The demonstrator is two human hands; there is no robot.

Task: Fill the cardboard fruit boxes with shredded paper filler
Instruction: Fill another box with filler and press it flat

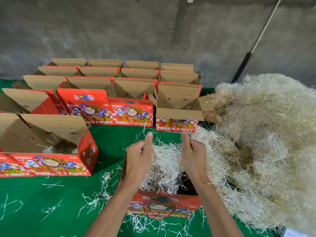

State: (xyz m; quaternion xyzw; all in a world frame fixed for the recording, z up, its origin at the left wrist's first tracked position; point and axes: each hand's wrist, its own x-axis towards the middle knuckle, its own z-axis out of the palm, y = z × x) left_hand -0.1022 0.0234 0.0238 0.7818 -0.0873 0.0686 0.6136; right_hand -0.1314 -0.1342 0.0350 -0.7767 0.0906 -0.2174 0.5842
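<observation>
I see a green-covered table point(51, 194) against a grey concrete wall point(136, 28). My left hand point(138, 158) and right hand point(193, 154) curl their fingers point(142, 146) round a clump of shredded paper filler point(164, 161), thumbs up, above the open red fruit box point(164, 204), its long side facing me, lettered "FRESH FRUIT".

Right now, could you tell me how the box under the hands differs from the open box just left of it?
The box under the hands is heaped with shredded paper filler; the left box holds only a thin layer. The left hand and right hand grip the filler over the first; nothing touches the second, whose flaps stand up. Both are red FRESH FRUIT boxes on the green table.
</observation>
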